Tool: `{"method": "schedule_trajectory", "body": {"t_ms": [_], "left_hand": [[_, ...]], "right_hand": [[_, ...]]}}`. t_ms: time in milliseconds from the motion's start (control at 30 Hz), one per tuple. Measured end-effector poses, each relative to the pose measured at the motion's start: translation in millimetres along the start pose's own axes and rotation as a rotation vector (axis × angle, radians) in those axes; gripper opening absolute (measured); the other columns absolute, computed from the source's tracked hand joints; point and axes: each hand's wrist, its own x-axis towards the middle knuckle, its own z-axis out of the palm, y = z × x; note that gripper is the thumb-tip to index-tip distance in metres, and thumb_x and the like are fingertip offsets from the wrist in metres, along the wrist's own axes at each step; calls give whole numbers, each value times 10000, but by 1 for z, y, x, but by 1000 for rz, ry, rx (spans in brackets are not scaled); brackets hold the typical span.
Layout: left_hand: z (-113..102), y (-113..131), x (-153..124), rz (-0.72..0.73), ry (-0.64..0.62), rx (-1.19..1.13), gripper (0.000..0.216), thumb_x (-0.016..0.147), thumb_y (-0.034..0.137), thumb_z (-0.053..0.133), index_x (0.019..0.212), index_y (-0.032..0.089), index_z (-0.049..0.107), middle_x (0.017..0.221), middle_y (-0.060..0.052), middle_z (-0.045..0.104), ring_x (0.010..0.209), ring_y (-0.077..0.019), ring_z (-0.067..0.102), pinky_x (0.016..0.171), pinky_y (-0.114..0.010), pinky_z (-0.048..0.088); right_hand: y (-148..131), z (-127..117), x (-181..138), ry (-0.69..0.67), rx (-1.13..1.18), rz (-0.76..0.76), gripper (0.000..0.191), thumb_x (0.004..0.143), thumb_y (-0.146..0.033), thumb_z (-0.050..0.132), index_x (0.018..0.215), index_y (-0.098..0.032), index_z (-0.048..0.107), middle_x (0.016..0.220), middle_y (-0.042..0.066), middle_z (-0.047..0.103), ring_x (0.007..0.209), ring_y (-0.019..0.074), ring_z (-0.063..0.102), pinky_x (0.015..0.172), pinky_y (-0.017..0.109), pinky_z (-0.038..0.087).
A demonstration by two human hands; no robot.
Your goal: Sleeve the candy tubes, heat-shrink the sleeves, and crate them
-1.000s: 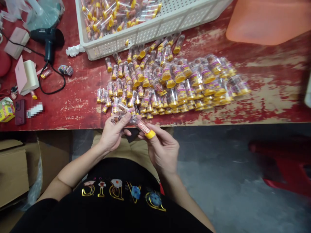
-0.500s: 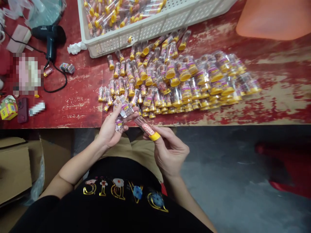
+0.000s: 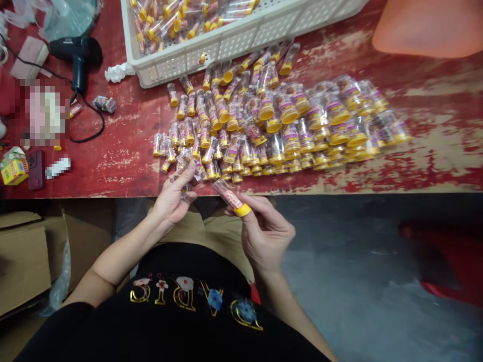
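Between the thumb and fingers of my right hand is a clear plastic tube with a yellow cap. Small red and white pieces fill its capped part, and its clear end points up and left toward my other hand. My left hand is closed on several small printed clear plastic sleeves, partly hidden by the thumb. The tube and the sleeves are apart. Just beyond both hands, a large group of labelled yellow-capped tubes lies stacked along the table's near edge.
A white perforated crate at the back holds more yellow-capped tubes. On the left of the red worn table are a hair dryer with its cord, a phone and a yellow box. Cardboard stands below left.
My left fingers have curled in and the sleeves have turned and drawn back from the tube, opening a gap. My right hand keeps the tube almost in place.
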Motion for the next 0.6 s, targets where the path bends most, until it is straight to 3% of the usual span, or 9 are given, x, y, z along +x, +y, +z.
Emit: {"method": "schedule_trajectory", "body": {"t_ms": [267,600], "left_hand": [[2,-3,-4,-50,15,-63,96,803,119,813,821,125,719,783,7,697,560,-23,587,409,-111,328],[-5,-2,2,-24,20,-113,88,822,109,804,876,130,738,834,9,718,602,-11,620,392,-89,299]], "right_hand": [[-1,3,-2,-71,-20,63,243,897,-178,710,1082,-306,801,959,26,728,765,149,719,663,299,645],[6,-2,-4,-34,53,127,230,891,-215,728,1092,-303,799,1004,21,724,763,142,728,667,303,671]]}}
